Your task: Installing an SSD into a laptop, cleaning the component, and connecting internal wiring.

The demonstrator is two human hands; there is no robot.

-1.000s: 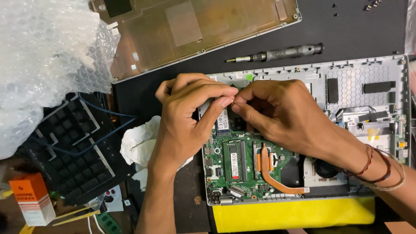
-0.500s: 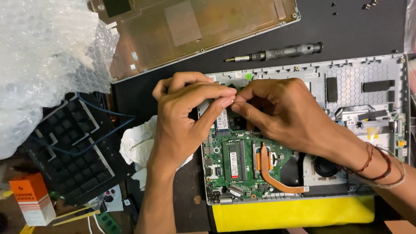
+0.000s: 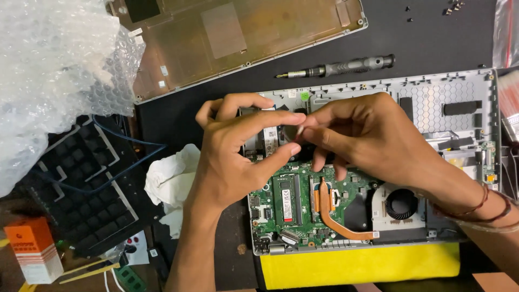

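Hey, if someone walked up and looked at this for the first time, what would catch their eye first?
Most likely the two hands meeting at the centre: the left hand and right hand pinch fingertips together over the opened laptop. Below them lies its green circuit board with a copper heat pipe and round fan. The bright yellow strip along the bottom edge and the bubble wrap at upper left also stand out.

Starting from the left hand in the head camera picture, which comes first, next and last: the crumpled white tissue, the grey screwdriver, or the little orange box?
From the left hand:
1. Crumpled white tissue, just to its left.
2. Grey screwdriver, up and to the right, on the dark mat.
3. Small orange box, far bottom-left corner.
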